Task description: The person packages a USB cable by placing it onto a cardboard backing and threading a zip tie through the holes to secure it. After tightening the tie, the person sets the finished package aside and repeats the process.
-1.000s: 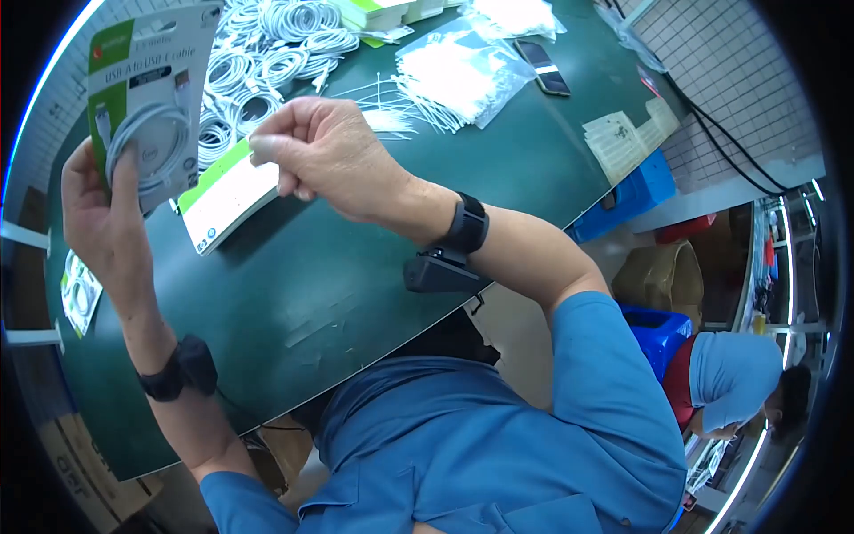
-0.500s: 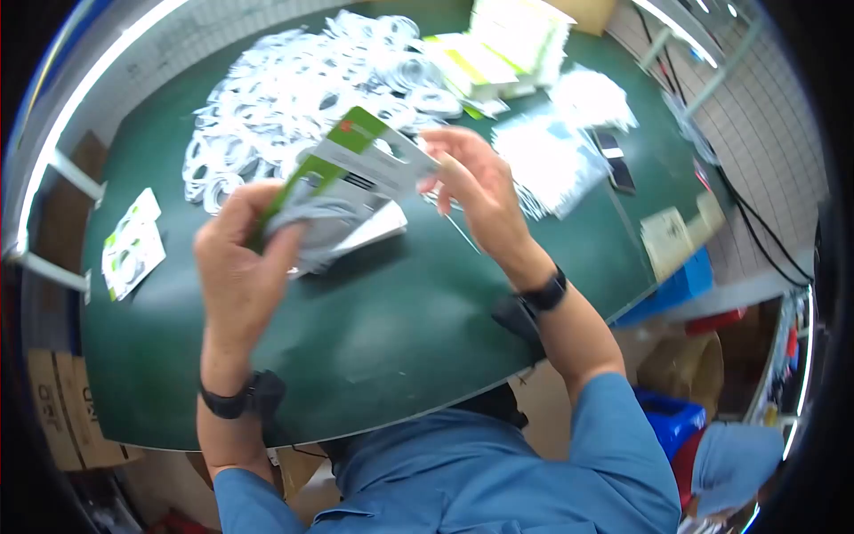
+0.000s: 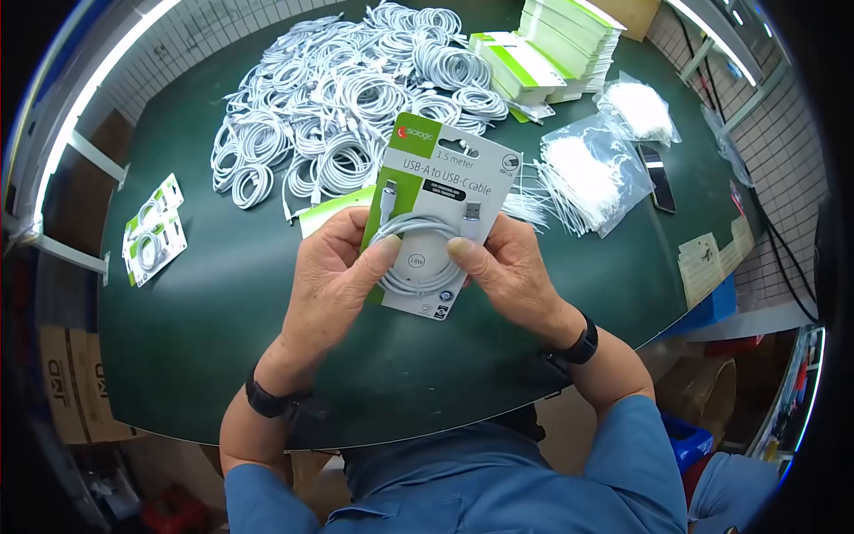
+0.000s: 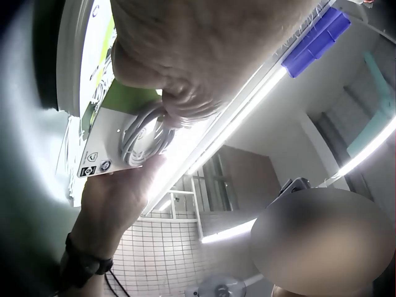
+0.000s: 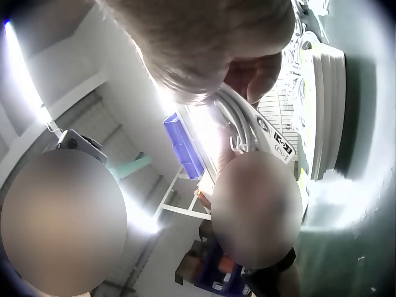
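Note:
A green and white cardboard package (image 3: 458,171), printed "1.5 meter USB-A to USB-C cable", is held up between both hands above the table. A coiled pale grey USB cable (image 3: 416,287) lies against its front, with its two plugs pointing up. My left hand (image 3: 331,271) grips the left edge, thumb pressing on the coil. On the opposite edge my right hand (image 3: 518,274) pinches the card, its thumb also on the coil and its fingers behind. In the left wrist view the card's lower corner (image 4: 102,139) shows beside the coil. Behind it, a stack of cards (image 3: 334,210) is mostly hidden.
A large heap of coiled cables (image 3: 347,98) covers the back of the green table (image 3: 213,338). Stacked cards (image 3: 569,44) and bags of white ties (image 3: 587,173) stand right of it, near a phone (image 3: 656,178). Packaged cables (image 3: 153,236) lie at left.
The package has come from the far left to in front of the body and now faces the camera upright. My right hand, earlier off it, has taken hold of its right edge.

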### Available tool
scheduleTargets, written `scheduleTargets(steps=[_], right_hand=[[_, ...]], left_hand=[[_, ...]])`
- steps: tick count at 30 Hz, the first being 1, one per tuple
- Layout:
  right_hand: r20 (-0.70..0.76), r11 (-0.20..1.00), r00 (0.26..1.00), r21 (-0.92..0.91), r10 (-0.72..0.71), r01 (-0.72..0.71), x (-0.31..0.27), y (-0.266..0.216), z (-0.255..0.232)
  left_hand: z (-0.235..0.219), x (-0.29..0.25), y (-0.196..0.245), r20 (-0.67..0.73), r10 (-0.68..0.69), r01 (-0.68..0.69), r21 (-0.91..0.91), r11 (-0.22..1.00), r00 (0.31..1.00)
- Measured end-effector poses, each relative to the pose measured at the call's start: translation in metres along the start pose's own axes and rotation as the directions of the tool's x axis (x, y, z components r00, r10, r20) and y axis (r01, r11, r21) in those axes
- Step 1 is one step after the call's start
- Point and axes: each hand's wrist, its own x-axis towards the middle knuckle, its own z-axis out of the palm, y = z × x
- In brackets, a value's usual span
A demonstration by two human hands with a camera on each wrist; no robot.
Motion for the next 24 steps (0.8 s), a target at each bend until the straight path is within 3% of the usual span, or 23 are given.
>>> scheduleTargets(steps=[5,9,12,21,22,24], right_hand=[[0.055,0.998,0.998,-0.057,0.039,-0.036,0.001,-0.003,-0.005],[0.072,0.998,0.997,-0.06,-0.018,0.023,0.001,0.005,-0.003],[0.081,0.998,0.996,-0.064,0.031,-0.026,0.001,0.005,-0.004],[0.041,0.984,0.984,0.021,0.174,-0.175,0.003,0.01,-0.002],[0.05,0.984,0.983,0.011,0.179,-0.18,0.004,0.009,0.001],[-0.096,0.998,0.995,0.064,0.023,-0.017,0.008,0.008,0.014]], left_hand=[[-0.004,0.001,0.0,0.035,-0.015,0.015,0.003,1.0,0.999],[0.0,0.002,-0.008,-0.003,-0.073,0.072,-0.135,0.988,0.997],[0.004,-0.002,-0.018,-0.077,0.032,-0.035,-0.038,0.999,0.997],[0.017,-0.001,-0.019,-0.19,0.055,-0.062,-0.028,0.998,0.98],[0.016,-0.001,-0.02,-0.181,0.086,-0.077,0.052,0.996,0.98],[0.013,-0.001,-0.021,-0.159,0.144,-0.109,0.212,0.971,0.977]])
